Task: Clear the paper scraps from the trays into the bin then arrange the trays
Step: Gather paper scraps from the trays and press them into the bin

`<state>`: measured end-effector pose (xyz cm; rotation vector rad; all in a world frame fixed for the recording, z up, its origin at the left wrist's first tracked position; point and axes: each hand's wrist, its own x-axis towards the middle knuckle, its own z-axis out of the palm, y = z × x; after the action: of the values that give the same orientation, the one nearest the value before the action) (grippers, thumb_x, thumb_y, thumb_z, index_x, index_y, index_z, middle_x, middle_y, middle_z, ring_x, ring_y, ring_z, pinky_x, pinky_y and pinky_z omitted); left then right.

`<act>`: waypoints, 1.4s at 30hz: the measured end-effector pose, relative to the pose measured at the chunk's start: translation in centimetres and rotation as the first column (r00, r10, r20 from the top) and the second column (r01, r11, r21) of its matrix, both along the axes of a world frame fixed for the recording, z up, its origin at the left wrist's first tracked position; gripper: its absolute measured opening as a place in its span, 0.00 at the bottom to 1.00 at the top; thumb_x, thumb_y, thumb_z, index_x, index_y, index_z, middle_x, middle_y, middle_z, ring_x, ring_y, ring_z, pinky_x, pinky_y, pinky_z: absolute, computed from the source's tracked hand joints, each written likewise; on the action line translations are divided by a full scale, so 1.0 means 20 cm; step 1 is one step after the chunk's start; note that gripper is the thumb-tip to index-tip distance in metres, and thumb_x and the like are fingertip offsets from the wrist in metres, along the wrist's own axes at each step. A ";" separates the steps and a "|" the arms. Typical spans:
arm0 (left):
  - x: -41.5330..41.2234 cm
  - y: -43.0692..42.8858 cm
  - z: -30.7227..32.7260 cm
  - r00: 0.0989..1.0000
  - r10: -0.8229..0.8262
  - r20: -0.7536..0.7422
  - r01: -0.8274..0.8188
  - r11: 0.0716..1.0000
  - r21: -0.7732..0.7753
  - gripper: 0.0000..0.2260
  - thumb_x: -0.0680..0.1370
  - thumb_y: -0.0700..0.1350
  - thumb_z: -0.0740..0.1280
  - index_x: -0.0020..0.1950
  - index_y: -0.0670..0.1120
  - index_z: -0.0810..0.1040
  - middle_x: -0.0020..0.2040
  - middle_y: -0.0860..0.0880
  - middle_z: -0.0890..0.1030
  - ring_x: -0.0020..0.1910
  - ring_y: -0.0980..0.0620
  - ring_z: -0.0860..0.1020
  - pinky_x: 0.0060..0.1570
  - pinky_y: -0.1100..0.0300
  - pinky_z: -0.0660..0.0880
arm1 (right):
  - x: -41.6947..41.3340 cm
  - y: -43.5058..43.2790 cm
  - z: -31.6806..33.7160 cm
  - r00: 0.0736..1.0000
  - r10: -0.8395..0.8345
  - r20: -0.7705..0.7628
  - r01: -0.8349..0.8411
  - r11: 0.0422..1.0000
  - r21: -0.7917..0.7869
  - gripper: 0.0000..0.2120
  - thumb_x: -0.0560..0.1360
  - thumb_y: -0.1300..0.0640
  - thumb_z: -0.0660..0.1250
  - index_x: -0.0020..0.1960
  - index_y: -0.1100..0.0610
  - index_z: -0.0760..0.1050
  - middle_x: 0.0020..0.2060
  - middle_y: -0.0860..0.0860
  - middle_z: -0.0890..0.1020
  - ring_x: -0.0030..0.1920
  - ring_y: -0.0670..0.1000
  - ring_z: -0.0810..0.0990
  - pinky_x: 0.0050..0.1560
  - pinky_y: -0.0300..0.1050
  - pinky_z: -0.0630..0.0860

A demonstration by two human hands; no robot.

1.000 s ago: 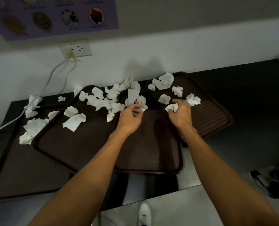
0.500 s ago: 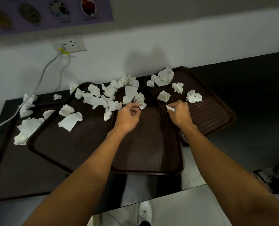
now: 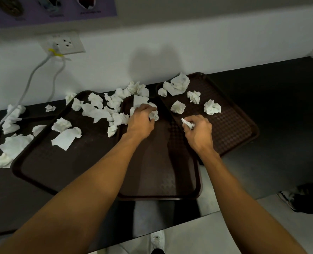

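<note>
While L grip (image 3: 141, 122) curls round a crumpled scrap (image 3: 155, 115) at far end of mid tray (image 3: 161, 173), R grip (image 3: 198, 132) pinches a small scrap (image 3: 186, 123) over right tray (image 3: 234, 125); loose scraps (image 3: 212, 107) litter trays & desk (image 3: 280, 92).

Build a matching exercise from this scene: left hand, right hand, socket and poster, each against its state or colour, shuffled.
Things
1. left hand
2. right hand
3. socket
4. poster

States
A. purple
B. has a cable plugged in
C. grips scraps on the middle tray
D. pinches one small scrap

Pairs: 1-C, 2-D, 3-B, 4-A
</note>
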<state>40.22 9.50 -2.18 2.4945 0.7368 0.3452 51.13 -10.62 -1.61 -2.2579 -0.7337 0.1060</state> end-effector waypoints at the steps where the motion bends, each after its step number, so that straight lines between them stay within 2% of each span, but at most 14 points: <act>1: 0.02 0.01 0.00 0.997 -0.035 -0.071 0.040 0.997 0.062 0.20 0.77 0.40 0.70 0.69 0.49 0.78 0.68 0.47 0.76 0.67 0.43 0.73 0.64 0.46 0.75 | 0.00 0.00 0.00 1.000 -0.003 -0.003 0.003 1.000 0.000 0.10 0.76 0.61 0.75 0.57 0.55 0.84 0.53 0.50 0.82 0.57 0.50 0.76 0.56 0.38 0.70; 4: 0.06 0.03 -0.03 0.980 -0.057 -0.188 0.086 0.986 0.146 0.21 0.77 0.42 0.71 0.71 0.49 0.77 0.67 0.44 0.77 0.67 0.40 0.72 0.64 0.44 0.74 | -0.01 -0.02 0.00 1.000 -0.003 -0.009 0.003 1.000 -0.005 0.10 0.76 0.60 0.75 0.57 0.54 0.84 0.53 0.49 0.82 0.57 0.49 0.76 0.55 0.29 0.66; 6: 0.06 0.04 -0.05 0.985 -0.051 -0.164 0.076 0.986 0.148 0.18 0.77 0.42 0.72 0.68 0.48 0.80 0.62 0.43 0.79 0.62 0.39 0.74 0.61 0.45 0.75 | -0.01 -0.02 0.00 1.000 -0.007 -0.015 0.007 1.000 -0.004 0.09 0.76 0.60 0.75 0.56 0.54 0.84 0.53 0.48 0.82 0.57 0.48 0.75 0.52 0.22 0.63; 8: 0.06 0.03 -0.07 0.993 -0.022 -0.113 0.033 0.995 0.096 0.14 0.77 0.42 0.72 0.63 0.47 0.83 0.57 0.42 0.82 0.59 0.41 0.76 0.58 0.46 0.77 | -0.01 -0.02 0.00 1.000 -0.009 -0.022 0.009 1.000 0.002 0.09 0.76 0.60 0.75 0.56 0.54 0.84 0.53 0.48 0.82 0.57 0.48 0.75 0.51 0.20 0.62; 13: -0.04 -0.01 -0.09 0.999 0.034 -0.024 -0.033 0.999 0.005 0.05 0.77 0.43 0.73 0.52 0.47 0.86 0.48 0.44 0.82 0.48 0.46 0.80 0.50 0.48 0.80 | -0.05 -0.01 0.00 0.999 0.001 -0.047 0.000 1.000 0.017 0.08 0.76 0.60 0.75 0.55 0.53 0.84 0.53 0.48 0.82 0.57 0.49 0.76 0.52 0.23 0.63; 18: -0.18 -0.06 -0.07 0.983 0.153 0.098 -0.141 0.982 -0.123 0.01 0.78 0.43 0.73 0.48 0.48 0.83 0.50 0.49 0.80 0.46 0.50 0.79 0.50 0.51 0.80 | -0.15 0.03 0.01 0.997 0.045 -0.059 -0.042 0.998 0.049 0.08 0.76 0.60 0.75 0.54 0.52 0.84 0.51 0.47 0.81 0.56 0.50 0.78 0.58 0.38 0.71; 20: -0.26 -0.08 -0.04 0.963 0.229 0.143 -0.196 0.957 -0.213 0.01 0.78 0.43 0.71 0.49 0.48 0.82 0.49 0.51 0.82 0.44 0.52 0.80 0.49 0.52 0.80 | -0.20 0.05 0.01 0.996 0.063 -0.061 -0.060 0.997 0.058 0.08 0.76 0.59 0.75 0.54 0.53 0.84 0.52 0.48 0.82 0.56 0.50 0.79 0.59 0.41 0.73; 25: -0.51 -0.11 0.02 0.903 0.387 0.188 -0.295 0.874 -0.385 0.02 0.80 0.46 0.70 0.51 0.49 0.78 0.46 0.48 0.83 0.39 0.50 0.84 0.42 0.49 0.84 | -0.39 0.14 0.01 0.988 0.133 -0.083 -0.124 0.987 0.106 0.08 0.76 0.59 0.75 0.54 0.53 0.84 0.51 0.47 0.81 0.53 0.48 0.80 0.55 0.39 0.77; 30: -0.84 -0.12 0.07 0.839 0.498 0.221 -0.392 0.833 -0.391 0.03 0.80 0.46 0.70 0.49 0.47 0.77 0.46 0.49 0.84 0.40 0.55 0.84 0.44 0.56 0.83 | -0.67 0.24 0.05 0.969 0.223 -0.109 -0.205 0.966 0.156 0.07 0.76 0.59 0.75 0.53 0.54 0.84 0.49 0.49 0.82 0.48 0.44 0.81 0.46 0.25 0.72; 32: -1.00 -0.13 0.08 0.813 0.534 0.233 -0.427 0.817 -0.387 0.03 0.80 0.45 0.70 0.49 0.47 0.78 0.45 0.50 0.84 0.40 0.57 0.83 0.44 0.57 0.82 | -0.81 0.28 0.07 0.954 0.267 -0.134 -0.240 0.953 0.186 0.07 0.76 0.60 0.75 0.54 0.55 0.84 0.50 0.49 0.82 0.45 0.40 0.80 0.43 0.23 0.70; 36: -1.35 -0.15 0.09 0.752 0.599 0.273 -0.465 0.777 -0.425 0.06 0.79 0.49 0.72 0.48 0.48 0.79 0.43 0.52 0.83 0.42 0.56 0.83 0.46 0.53 0.83 | -1.12 0.34 0.09 0.921 0.345 -0.182 -0.297 0.923 0.246 0.09 0.76 0.59 0.76 0.56 0.54 0.82 0.48 0.46 0.84 0.48 0.38 0.81 0.46 0.25 0.73; 42: -1.94 -0.24 0.08 0.664 0.702 0.258 -0.531 0.686 -0.498 0.03 0.79 0.43 0.71 0.48 0.51 0.80 0.45 0.56 0.83 0.42 0.59 0.84 0.44 0.50 0.84 | -1.64 0.38 0.07 0.856 0.493 -0.158 -0.439 0.853 0.281 0.05 0.77 0.57 0.75 0.52 0.52 0.81 0.44 0.42 0.84 0.46 0.41 0.83 0.49 0.38 0.80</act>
<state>1.47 4.69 -0.56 1.6214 1.3222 0.8806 18.24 -3.07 -0.19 -1.7636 -1.0995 0.4778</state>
